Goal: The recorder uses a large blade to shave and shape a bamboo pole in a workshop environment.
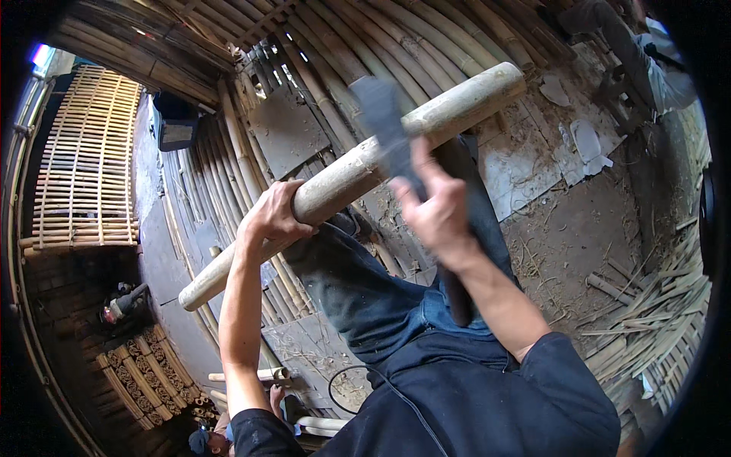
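A thick pale bamboo pole lies slanted across my lap, from lower left to upper right. My left hand grips it near its middle from underneath. My right hand is raised over the pole and closed on the handle of a dark, motion-blurred chopping blade that crosses the pole's upper half. My legs in blue jeans sit under the pole.
Long bamboo poles line the floor ahead. A woven bamboo panel stands at left, stacked cut bamboo sections at lower left, split strips at right. Another person's legs show at top right. Flat boards and shavings cover the ground.
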Tool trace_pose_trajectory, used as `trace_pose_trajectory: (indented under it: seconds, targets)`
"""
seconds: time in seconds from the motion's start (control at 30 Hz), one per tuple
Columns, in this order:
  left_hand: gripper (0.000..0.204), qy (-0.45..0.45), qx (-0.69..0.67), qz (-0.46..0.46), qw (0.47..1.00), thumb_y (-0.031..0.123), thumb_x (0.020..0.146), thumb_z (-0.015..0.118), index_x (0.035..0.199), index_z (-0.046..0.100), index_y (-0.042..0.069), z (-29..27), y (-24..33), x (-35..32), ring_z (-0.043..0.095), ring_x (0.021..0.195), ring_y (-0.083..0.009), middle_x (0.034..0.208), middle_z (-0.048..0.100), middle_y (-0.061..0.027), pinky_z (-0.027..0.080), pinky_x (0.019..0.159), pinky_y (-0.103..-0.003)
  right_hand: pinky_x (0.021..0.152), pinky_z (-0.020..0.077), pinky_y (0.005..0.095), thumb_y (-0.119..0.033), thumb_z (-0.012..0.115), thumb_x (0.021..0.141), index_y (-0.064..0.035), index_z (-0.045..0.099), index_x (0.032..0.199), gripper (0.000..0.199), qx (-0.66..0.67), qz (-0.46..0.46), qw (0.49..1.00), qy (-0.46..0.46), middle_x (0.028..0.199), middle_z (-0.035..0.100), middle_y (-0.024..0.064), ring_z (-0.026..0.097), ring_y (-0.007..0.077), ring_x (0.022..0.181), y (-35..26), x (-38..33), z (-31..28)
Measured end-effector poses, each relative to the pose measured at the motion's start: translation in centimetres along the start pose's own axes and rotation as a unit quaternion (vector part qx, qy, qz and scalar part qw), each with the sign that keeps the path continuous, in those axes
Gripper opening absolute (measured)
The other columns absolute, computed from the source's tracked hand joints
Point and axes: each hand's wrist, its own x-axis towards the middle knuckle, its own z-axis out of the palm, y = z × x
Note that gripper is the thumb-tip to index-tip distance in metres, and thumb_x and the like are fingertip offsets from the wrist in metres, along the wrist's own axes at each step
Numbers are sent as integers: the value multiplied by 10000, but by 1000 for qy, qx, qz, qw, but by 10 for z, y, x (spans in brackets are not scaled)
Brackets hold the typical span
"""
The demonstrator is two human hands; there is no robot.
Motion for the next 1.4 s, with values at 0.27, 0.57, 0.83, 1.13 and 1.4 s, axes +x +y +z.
trace_pose_trajectory:
  seconds: [0.27,0.57,0.83,1.13,1.4]
  targets:
    - [876,22,-13,39,999,374,519,922,1223,689,-94,6,-28,4,726,1047,-353,1082,748,-251,541,968,-432,577,632,360,-198,774,967,79,463,1556,721,-20,11,1000,21,902,791,235,764,283,638,13,14,-6]
    - [921,-105,-47,-11,993,411,521,932,1264,677,-71,-7,-47,29,710,1060,-306,1106,749,-195,545,959,-411,568,617,429,-193,769,964,-125,389,1659,796,-12,-45,985,-167,734,726,226,734,329,603,-27,-30,50]
    - [920,-148,-125,-25,981,422,488,961,1227,694,-57,-5,-75,34,707,1089,-283,1138,758,-166,538,981,-387,584,645,377,-133,723,994,63,441,1576,677,-73,67,994,54,924,793,230,771,298,663,19,31,-10]
    - [928,-183,-99,6,978,345,570,971,1363,654,-19,-11,-80,44,663,1198,-297,1293,719,-176,511,1067,-417,573,605,435,-232,793,936,-95,421,1637,806,61,-39,986,-147,696,724,200,703,323,555,-18,-37,63]
    - [706,405,32,-238,882,318,740,956,1317,673,26,-106,-91,-100,741,987,-283,1101,766,-197,604,865,-409,748,590,265,-155,725,1026,74,589,1419,475,172,79,980,67,1082,759,115,721,153,870,-18,25,-66]
